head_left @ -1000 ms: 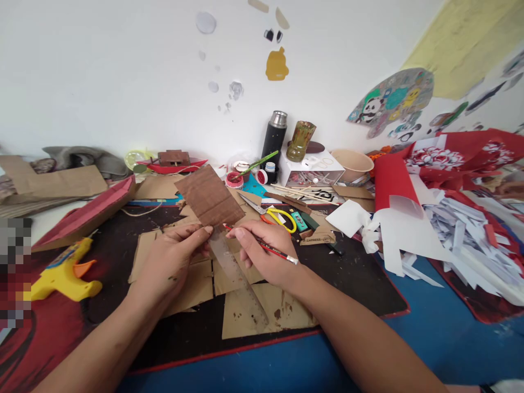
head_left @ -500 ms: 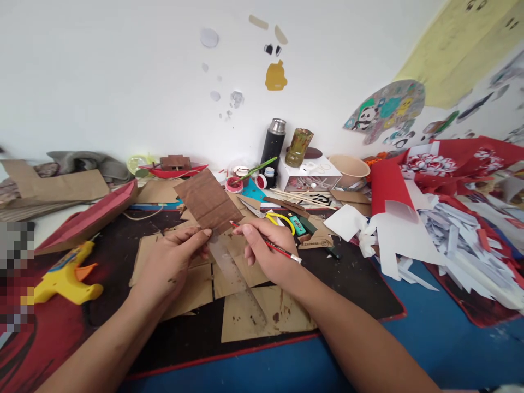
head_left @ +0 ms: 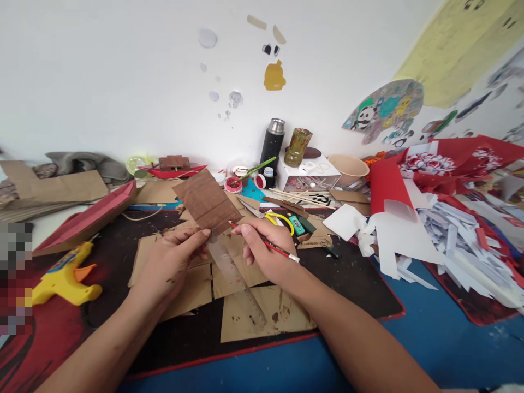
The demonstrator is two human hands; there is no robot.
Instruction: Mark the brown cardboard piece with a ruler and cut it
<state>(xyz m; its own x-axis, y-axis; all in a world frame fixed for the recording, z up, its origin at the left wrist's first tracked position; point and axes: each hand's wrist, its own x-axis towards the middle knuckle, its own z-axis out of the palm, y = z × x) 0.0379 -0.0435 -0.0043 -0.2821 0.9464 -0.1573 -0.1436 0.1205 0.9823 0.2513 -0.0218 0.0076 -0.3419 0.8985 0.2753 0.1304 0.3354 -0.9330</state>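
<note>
Left hand: my left hand (head_left: 170,262) pinches the near corner of the brown cardboard piece (head_left: 207,201), fingers (head_left: 200,236) closed on its edge, holding it up off the tabletop.
Right hand: my right hand (head_left: 266,252) grips a red pencil (head_left: 264,243), fingers wrapped snugly round the shaft, its tip pointing left toward the cardboard's near edge.
Brown cardboard piece: raised and tilted above the middle of the dark mat (head_left: 352,278), between my two hands and a little farther off than them.
Ruler: a clear ruler (head_left: 235,275) slants from under the cardboard down toward me, just beside both hands; I cannot tell which hand holds it.
Under the hands: flat tan cardboard sheets (head_left: 262,314) lie on the mat.
Left side: a yellow glue gun (head_left: 65,275) rests near, well apart from my left hand.
Far side: yellow-handled scissors (head_left: 278,219) lie just beyond my right hand; a black flask (head_left: 272,143) stands by the wall.
Right side: a heap of white paper strips (head_left: 454,240) on red sheets.
</note>
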